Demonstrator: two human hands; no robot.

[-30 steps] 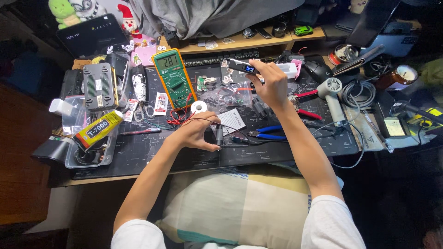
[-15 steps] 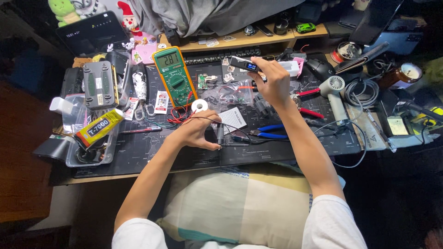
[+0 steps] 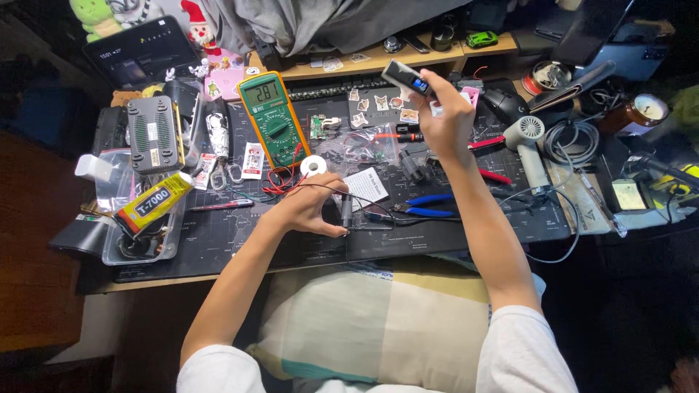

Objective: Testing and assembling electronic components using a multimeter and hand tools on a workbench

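Probe (image 3: 346,212), thin, stiff and likely light, lies under the left hand (image 3: 309,207) near the desk (image 3: 240,240) edge; best pinched along its shaft. Its fingers close narrowly on it. Farther right, the right hand (image 3: 445,120) grips a small dark device (image 3: 406,77) aloft, beyond the green multimeter (image 3: 271,116).

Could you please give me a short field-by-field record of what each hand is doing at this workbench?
left hand: rests on the black mat, fingers closed on a dark probe with thin wires
right hand: raised above the mat, gripping a small dark device
multimeter: green and orange, display lit, beyond the left hand
pliers: blue-handled, lying between the forearms
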